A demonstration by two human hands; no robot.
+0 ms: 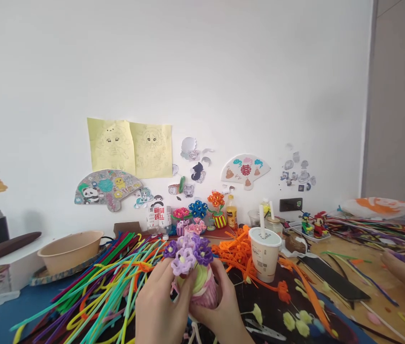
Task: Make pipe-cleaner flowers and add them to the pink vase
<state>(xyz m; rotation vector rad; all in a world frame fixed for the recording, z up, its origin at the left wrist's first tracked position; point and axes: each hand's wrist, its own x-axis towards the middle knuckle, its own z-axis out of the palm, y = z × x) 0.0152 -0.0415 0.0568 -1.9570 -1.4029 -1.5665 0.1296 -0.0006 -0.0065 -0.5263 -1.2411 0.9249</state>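
Note:
Between my two hands, near the bottom centre, is a small pot of fuzzy pipe-cleaner flowers (202, 294), pink below with a pale green band. Light and dark purple blossoms (184, 255) with yellow centres top it. My left hand (161, 301) is closed round the pot's left side, its thumb against the front. From the right, my right hand (226, 301) wraps the pot, thumb low on the front. The pot's back and underside are hidden. Below my right hand lie scissors (265, 329) beside pale yellow flower pieces (301, 320).
Loose coloured pipe cleaners (116, 282) spread on the left, by a tan basin (69, 251). An orange pipe-cleaner heap (236, 251) lies behind, next to a lidded paper cup (265, 255) with a straw. At right are a dark phone-like slab (335, 277) and another person's hand (403, 272).

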